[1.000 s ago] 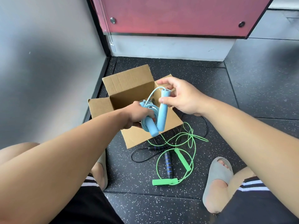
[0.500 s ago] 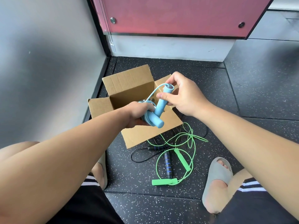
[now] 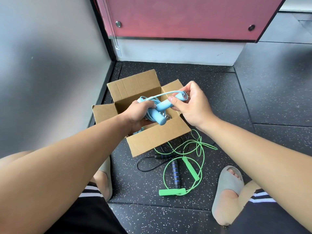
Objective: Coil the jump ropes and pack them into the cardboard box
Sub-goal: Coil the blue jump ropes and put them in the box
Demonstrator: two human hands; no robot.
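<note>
Three ropes: blue rope (image 3: 157, 117), coiled, held over the open box (image 3: 157, 137), with the left hand (image 3: 137, 114) curled round the coil and one handle and the right hand (image 3: 190, 102) pinching the other handle near its upper end. Green rope (image 3: 189, 168) and black rope (image 3: 174, 173), loose and tangled together, lie on the floor (image 3: 219, 98) just beside the box's near wall.

Over the open cardboard box (image 3: 157, 137), the left hand (image 3: 137, 114) grips the coiled blue jump rope (image 3: 152, 108) while the right hand (image 3: 192, 105) pinches one of its handles (image 3: 173, 100), and green (image 3: 189, 168) and black (image 3: 175, 174) ropes lie tangled on the speckled floor (image 3: 219, 98).
</note>
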